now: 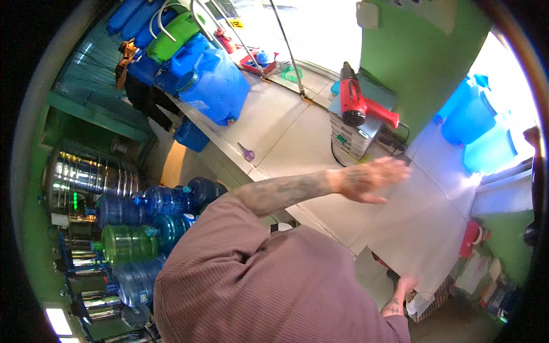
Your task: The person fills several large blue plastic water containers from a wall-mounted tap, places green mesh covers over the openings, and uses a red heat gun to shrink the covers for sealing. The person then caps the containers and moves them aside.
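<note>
My left hand [375, 178], blurred, is spread palm down above the tiled counter [279, 124], at the near side of a pale thin sheet [416, 240]. My right hand [405, 285] is closed at the sheet's near edge, where it hangs past the counter; some of its fingers are hidden. Beyond my left hand, a red corded heat gun [356, 100] rests on a stack of boxes [351, 139]. Scissors with purple handles [248, 154] lie near the counter's front edge.
Blue water containers [218, 85] and a green one [173, 36] stand at the counter's left end. Another person [148, 94] is beyond them. Large water bottles [128, 244] fill the left side. A wicker basket [433, 306] sits below my right hand. Blue containers [469, 115] stand at right.
</note>
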### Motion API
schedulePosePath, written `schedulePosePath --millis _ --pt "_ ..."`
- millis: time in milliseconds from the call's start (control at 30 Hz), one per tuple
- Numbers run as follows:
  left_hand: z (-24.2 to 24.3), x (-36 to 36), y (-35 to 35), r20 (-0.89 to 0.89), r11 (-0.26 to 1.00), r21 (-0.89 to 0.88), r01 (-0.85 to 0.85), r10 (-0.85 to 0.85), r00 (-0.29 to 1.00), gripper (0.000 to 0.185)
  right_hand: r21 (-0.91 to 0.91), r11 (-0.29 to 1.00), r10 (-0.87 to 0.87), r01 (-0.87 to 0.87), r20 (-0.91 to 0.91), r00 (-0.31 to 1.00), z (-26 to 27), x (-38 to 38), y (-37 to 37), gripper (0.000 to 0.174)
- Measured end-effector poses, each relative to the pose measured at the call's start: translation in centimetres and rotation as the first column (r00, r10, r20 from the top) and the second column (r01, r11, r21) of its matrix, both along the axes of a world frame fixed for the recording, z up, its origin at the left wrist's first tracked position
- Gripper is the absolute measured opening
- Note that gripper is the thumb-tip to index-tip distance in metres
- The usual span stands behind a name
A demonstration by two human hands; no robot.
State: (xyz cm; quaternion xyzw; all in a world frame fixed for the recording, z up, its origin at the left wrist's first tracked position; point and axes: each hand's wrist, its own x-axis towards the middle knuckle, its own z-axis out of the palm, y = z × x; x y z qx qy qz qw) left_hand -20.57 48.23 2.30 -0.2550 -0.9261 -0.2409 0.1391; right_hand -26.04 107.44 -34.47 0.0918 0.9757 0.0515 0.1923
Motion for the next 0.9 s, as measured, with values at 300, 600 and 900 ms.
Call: schedulePosePath --millis 300,600,900 --pt "8.5 22.1 -40.0 -0.268 0.291 -0.221 -0.931 0.900 0.345 0.090 -0.608 0.484 0.711 -0.630 -0.147 0.688 8.2 10.6 -42.8 0.068" --pt "5.3 35.1 -63.1 -0.119 0.259 -0.429 -0.865 0.934 0.338 0.080 -0.668 0.083 0.896 -0.739 -0.275 0.349 30.6 18.4 -83.0 0.061" --pt "1.4 43.5 -70.7 0.126 0.387 0.598 -0.702 0.819 0.560 0.075 -0.010 -0.555 0.358 -0.832 -0.906 -0.227 48.0 30.1 -120.1 0.067"
